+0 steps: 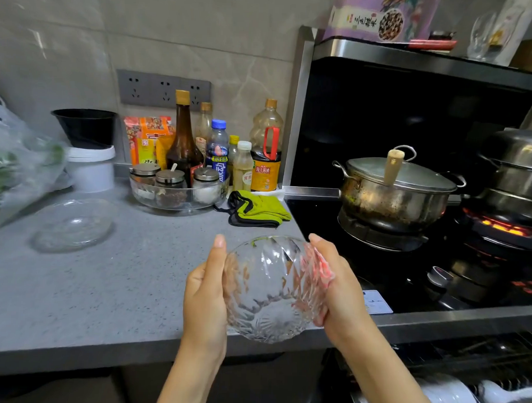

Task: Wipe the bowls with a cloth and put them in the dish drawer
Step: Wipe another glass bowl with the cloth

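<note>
One cut-glass bowl point(273, 292), one cloth point(258, 208), three jars point(170, 180), two pots point(395, 187).

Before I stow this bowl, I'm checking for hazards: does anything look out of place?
Nothing spilled; the glass bowl looks intact. The green cloth lies crumpled at the counter's corner, right beside the cooktop, where a burner glows.

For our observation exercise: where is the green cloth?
Head view, mid-frame: the green cloth lies on the counter before the soy sauce bottle, left of the stove.
</note>
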`<state>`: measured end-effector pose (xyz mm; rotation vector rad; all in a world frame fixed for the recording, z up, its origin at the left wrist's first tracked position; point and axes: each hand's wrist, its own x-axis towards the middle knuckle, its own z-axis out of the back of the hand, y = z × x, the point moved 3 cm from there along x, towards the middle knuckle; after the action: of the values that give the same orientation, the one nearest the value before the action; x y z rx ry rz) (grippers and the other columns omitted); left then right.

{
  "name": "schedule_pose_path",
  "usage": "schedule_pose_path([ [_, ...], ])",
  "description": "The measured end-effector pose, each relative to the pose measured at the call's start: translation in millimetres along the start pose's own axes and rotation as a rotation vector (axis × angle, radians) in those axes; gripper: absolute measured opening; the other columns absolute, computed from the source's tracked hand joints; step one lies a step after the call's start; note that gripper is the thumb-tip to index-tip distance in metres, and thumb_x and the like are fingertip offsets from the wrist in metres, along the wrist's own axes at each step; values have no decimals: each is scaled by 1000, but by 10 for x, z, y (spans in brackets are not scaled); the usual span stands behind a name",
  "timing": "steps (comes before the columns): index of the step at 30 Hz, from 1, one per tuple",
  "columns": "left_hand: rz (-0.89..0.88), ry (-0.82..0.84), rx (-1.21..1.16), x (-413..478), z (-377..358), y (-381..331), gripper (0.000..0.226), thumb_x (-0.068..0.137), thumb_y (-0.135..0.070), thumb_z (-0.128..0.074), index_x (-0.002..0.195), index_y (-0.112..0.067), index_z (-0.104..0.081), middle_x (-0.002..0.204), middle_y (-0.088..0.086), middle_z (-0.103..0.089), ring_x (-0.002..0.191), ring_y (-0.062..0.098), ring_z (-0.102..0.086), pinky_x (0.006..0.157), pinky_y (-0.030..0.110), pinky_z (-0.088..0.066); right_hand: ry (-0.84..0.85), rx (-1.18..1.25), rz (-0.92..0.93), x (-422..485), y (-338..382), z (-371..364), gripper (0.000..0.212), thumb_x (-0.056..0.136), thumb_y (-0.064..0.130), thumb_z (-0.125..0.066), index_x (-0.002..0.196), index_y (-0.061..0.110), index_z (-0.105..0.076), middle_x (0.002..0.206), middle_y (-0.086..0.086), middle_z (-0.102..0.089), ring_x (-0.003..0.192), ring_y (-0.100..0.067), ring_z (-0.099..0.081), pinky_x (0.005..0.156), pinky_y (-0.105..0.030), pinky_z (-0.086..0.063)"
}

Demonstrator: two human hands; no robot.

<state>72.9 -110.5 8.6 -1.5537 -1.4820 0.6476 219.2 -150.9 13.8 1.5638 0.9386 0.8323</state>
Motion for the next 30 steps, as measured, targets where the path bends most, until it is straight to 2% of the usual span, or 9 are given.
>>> schedule_pose_path([
  [2,-32,32,147,15,-8,-53,84,82,-62,-54,70,21,-50,73,42,-54,66,40,-56,76,41,-54,-13,1,14,-2,84,28,33,84,46,-60,77,15,-70,75,-6,-72,71,-25,-68,66,-30,-50],
  [5,-112,79,317,47,-58,-202,60,90,-45,-40,57,1,-60,50,9,-58,52,17,-55,50,9,-43,-8,-126,94,9,267,36,52,76,51,-61,59,2,-64,62,-16,-62,67,-33,-52,65,-39,-38],
  [7,-173,187,417,64,-167,-292,57,89,-48,-39,53,-9,-61,45,0,-54,45,9,-50,46,9,-39,47,-240,161,3,364,-26,69,72,54,-57,66,-14,-49,60,-22,-50,59,-30,-43,61,-39,-33],
  [12,-298,146,515,117,-227,-281,64,80,-50,-54,44,-5,-25,47,12,-21,45,18,-21,45,21,-23,42,-279,392,11,367,-122,57,101,26,-44,53,-6,-44,48,-16,-40,39,-12,-39,45,-20,-36],
  [15,-273,17,453,108,-159,-159,61,80,-51,-54,44,-11,-26,47,7,-19,45,16,-19,46,26,-20,6,-289,498,-62,171,-206,44,100,41,-35,91,16,-70,76,0,-64,61,-1,-56,57,-16,-45],
  [19,-169,-185,306,104,-131,9,61,79,-57,-51,46,-7,-42,46,11,-32,44,19,-31,46,28,-26,-96,-810,893,-240,-52,-447,43,102,40,-23,140,32,-43,146,16,-40,140,-10,-32,110,-44,-34],
  [23,-116,-197,256,72,-157,75,61,84,-56,-50,48,-7,-44,46,9,-38,44,18,-37,47,30,-32,-156,-911,1030,-161,-6,-439,44,102,39,-27,133,24,-53,141,5,-49,136,-16,-39,110,-44,-33],
  [27,-67,-212,204,32,-103,22,69,72,-71,-55,50,-11,-31,54,6,-27,51,21,-24,49,29,-24,-47,-365,667,-32,39,-272,45,95,57,-24,127,40,-52,129,22,-56,109,4,-56,92,-31,-50],
  [30,-98,-222,217,25,-106,-7,58,73,-66,-51,44,-20,-29,50,6,-24,47,19,-22,47,27,-23,-89,-546,785,-169,33,-386,41,100,46,-21,132,42,-46,138,22,-46,131,-6,-44,101,-44,-45],
])
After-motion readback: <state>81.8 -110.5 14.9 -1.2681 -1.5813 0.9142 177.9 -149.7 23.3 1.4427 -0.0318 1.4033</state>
